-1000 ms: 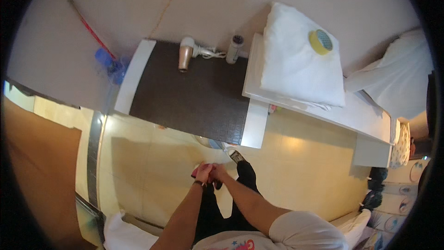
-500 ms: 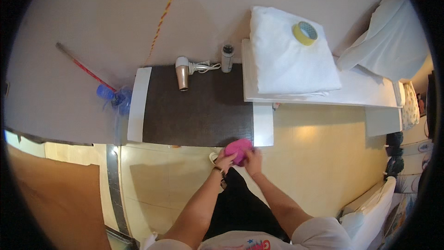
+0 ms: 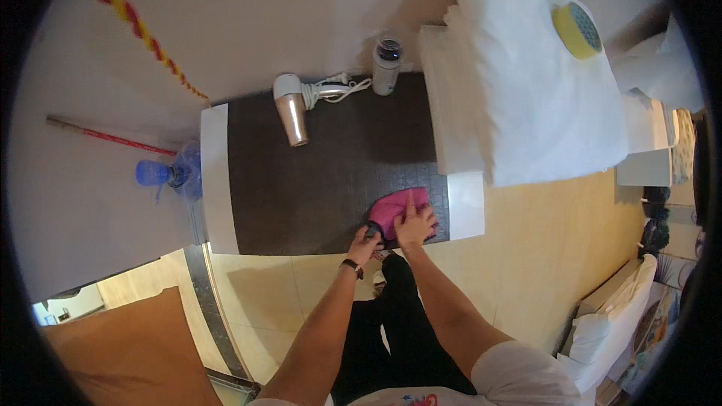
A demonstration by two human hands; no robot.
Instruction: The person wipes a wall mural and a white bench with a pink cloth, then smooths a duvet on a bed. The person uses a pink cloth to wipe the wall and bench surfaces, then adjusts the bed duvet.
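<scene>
A pink cloth (image 3: 387, 209) lies spread at the near right corner of a dark-topped table (image 3: 301, 188). My right hand (image 3: 412, 227) rests flat on it, fingers spread, pressing it against the surface. Beside the cloth's left edge, over the table's front edge, my left hand (image 3: 362, 244) is closed around a small dark object (image 3: 372, 228). That object is mostly covered by the fingers, so its kind cannot be made out. A dark band is on my left wrist.
A hair dryer (image 3: 292, 109) with a bundled white cord and a grey bottle (image 3: 386, 68) stand at the table's back. White folded bedding (image 3: 541, 90) with a yellow tape roll (image 3: 577, 31) on it rises at the right. A blue plastic bottle (image 3: 154, 173) is left of the table.
The pink cloth has gone from bunched between both hands to spread on the tabletop under my right hand. My left hand has let it go and shows a dark object. The view has moved closer.
</scene>
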